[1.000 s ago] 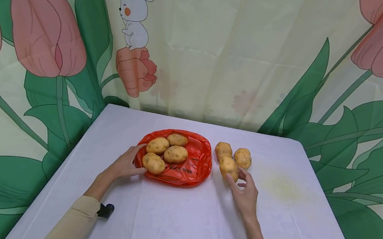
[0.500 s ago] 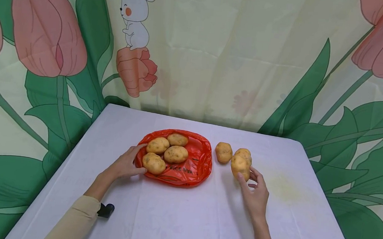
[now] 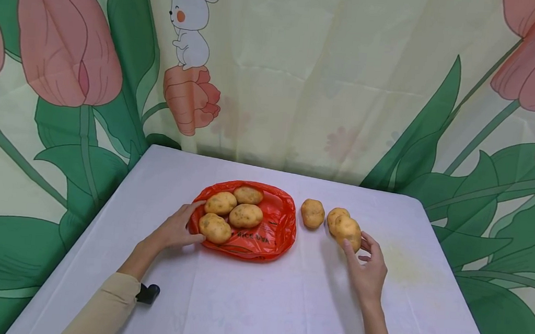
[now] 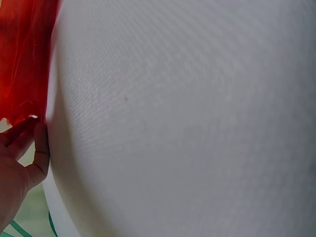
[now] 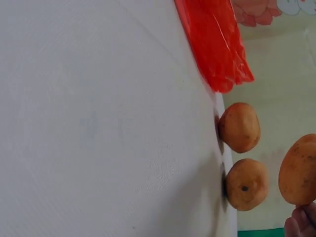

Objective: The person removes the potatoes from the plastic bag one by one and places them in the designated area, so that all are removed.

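A cream flower-printed curtain (image 3: 302, 86) hangs behind a white-clothed table (image 3: 247, 307). Near its far edge lies an open red plastic bag (image 3: 281, 218) holding four yellow-brown potatoes (image 3: 246, 215), its left side gripped by the left hand (image 3: 179, 228). To the bag's right, the right hand (image 3: 368, 269) pinches a raised oval potato (image 3: 348, 234), long axis hard to tell, near two loose round potatoes (image 3: 312, 214).

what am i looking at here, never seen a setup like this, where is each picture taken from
No machine here: just a person's bare left hand and right hand. The wide picture comes from a camera on the head; the other two come from wrist cameras, one per arm. On the white-covered table lies a red bag holding four potatoes, with two loose potatoes to its right. The left hand grips the bag's edge, and the right hand holds another potato above the table.
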`<state>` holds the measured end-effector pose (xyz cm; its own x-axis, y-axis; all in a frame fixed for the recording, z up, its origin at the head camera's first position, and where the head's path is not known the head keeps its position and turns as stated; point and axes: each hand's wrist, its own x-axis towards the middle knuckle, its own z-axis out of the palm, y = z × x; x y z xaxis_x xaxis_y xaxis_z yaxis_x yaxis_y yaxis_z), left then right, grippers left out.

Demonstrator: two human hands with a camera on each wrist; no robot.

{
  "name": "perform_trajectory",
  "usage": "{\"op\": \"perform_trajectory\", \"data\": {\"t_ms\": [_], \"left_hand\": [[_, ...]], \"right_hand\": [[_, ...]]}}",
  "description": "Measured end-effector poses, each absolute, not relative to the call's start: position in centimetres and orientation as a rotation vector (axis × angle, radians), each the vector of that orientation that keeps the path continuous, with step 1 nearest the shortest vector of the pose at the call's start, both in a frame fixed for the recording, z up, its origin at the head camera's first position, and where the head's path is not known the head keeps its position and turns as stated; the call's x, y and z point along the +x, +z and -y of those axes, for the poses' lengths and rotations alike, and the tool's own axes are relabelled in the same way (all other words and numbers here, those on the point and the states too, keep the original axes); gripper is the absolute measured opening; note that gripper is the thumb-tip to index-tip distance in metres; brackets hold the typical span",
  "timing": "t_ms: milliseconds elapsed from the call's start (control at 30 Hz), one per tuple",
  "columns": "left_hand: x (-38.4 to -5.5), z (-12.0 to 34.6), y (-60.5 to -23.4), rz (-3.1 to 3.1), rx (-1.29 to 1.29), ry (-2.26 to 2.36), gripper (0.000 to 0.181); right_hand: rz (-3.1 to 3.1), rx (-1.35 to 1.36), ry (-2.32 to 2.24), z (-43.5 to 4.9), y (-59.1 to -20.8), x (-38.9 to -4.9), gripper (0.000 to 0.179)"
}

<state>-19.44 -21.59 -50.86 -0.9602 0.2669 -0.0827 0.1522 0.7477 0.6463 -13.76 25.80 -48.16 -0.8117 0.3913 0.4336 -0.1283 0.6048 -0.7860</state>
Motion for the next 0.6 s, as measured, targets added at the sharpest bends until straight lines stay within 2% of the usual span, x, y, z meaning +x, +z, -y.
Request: {"op": "perform_trajectory", "data": {"t_ms": [600], "left_hand": [[-19.3, 21.5, -50.7, -2.779, 0.351, 1.014, 0.096]], "right_hand": [[2.372, -0.302, 0.992, -28.3, -47.3, -14.7, 0.06]]}}
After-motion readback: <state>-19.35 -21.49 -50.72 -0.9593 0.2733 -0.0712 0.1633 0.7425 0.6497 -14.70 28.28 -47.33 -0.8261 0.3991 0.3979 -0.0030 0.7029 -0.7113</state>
